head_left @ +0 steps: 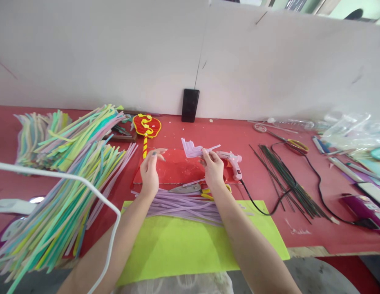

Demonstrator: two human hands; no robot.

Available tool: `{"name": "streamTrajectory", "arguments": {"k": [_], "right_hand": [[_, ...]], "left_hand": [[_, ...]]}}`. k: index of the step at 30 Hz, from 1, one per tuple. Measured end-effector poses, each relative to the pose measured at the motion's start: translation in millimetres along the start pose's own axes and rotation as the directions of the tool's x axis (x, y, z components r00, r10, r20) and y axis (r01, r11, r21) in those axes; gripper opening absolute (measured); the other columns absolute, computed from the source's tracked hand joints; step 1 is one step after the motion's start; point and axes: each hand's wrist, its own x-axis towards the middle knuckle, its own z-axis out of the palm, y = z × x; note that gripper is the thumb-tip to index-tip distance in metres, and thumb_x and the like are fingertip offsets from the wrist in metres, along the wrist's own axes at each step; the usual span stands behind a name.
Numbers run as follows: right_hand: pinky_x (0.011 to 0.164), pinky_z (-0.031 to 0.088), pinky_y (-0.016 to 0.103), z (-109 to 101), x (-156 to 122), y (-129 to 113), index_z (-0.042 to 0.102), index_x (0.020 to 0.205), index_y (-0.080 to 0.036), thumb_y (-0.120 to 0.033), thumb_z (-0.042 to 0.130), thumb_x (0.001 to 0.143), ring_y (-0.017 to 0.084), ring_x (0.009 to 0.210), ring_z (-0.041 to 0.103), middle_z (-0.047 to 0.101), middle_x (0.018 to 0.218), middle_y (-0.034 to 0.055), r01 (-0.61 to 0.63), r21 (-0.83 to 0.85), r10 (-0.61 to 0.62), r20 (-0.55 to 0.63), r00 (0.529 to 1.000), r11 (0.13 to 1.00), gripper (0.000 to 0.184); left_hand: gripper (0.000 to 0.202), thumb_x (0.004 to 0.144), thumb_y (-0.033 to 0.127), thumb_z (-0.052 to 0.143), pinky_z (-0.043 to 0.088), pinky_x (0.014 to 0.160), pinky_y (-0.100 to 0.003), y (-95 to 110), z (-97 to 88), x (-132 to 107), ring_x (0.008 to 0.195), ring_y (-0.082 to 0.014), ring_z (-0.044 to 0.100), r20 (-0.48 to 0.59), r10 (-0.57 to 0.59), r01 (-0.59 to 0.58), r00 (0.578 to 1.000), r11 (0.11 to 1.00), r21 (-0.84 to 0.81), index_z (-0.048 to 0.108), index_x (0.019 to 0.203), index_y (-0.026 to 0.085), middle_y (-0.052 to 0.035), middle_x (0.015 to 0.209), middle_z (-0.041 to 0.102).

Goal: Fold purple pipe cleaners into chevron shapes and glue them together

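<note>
My right hand (213, 167) pinches a lilac piece of folded pipe-cleaner strips (193, 148), held just above a red mat (174, 169). My left hand (150, 171) hovers over the mat's left part with fingers curled loosely and nothing in them. A pink glue gun (233, 161) lies on the mat right beside my right hand. A loose bundle of lilac strips (184, 204) lies under my wrists, partly on a lime-green sheet (184, 245). Scissors (190, 189) rest at the mat's near edge.
Big heaps of pastel strips (67, 179) fill the left. A red and yellow fan-shaped ornament (146, 127) and a black phone (190, 105) stand by the white wall. Green wires (288, 179), a black cord (315, 179), scissors (292, 143) and plastic bags (352, 130) lie right.
</note>
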Motion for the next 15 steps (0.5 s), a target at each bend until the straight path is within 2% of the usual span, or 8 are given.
{"name": "streamTrajectory", "arguments": {"k": [3, 8, 12, 15], "right_hand": [[0.06, 0.053, 0.024, -5, 3, 3, 0.061, 0.074, -0.017, -0.044, 0.072, 0.063, 0.011, 0.065, 0.059, 0.058, 0.068, -0.0026, 0.046, -0.095, -0.047, -0.004, 0.999, 0.994, 0.031], [0.061, 0.055, 0.028, -6, 4, 4, 0.061, 0.091, -0.016, -0.044, 0.07, 0.066, 0.013, 0.063, 0.062, 0.064, 0.071, -0.0011, 0.08, -0.156, -0.085, -0.021, 0.996, 0.985, 0.038], [0.057, 0.055, 0.03, 2, 10, 7, 0.053, 0.106, -0.017, -0.041, 0.07, 0.065, 0.015, 0.059, 0.063, 0.064, 0.064, -0.003, 0.059, -0.25, -0.062, -0.001, 0.998, 0.966, 0.051], [0.055, 0.054, 0.028, 8, 15, 11, 0.052, 0.108, -0.017, -0.04, 0.067, 0.067, 0.015, 0.056, 0.063, 0.064, 0.061, -0.0038, 0.034, -0.359, -0.018, 0.048, 0.999, 0.933, 0.05]], "left_hand": [[0.026, 0.086, 0.032, 0.041, 0.045, 0.088, -0.033, -3, 0.1, 2, 0.096, -0.0184, 0.062, -0.05, -0.025, 0.024, 0.998, 0.999, -0.03, 0.052, 0.067, 0.019, -0.0068, 0.096, 0.068], [0.02, 0.084, 0.032, 0.044, 0.045, 0.084, -0.03, -10, -3.5, 6, 0.094, -0.0174, 0.062, -0.121, -0.093, 0.083, 0.988, 0.993, -0.087, 0.048, 0.068, 0.02, -0.0066, 0.095, 0.069], [0.023, 0.083, 0.034, 0.041, 0.048, 0.08, -0.031, -15, -3.8, 8, 0.083, -0.0175, 0.064, -0.124, -0.183, 0.163, 0.975, 0.974, -0.159, 0.052, 0.07, 0.02, -0.005, 0.08, 0.068], [0.025, 0.083, 0.036, 0.04, 0.049, 0.078, -0.032, -15, -2.6, 9, 0.077, -0.0171, 0.064, -0.129, -0.201, 0.177, 0.971, 0.969, -0.171, 0.054, 0.07, 0.019, -0.0036, 0.073, 0.065]]}}
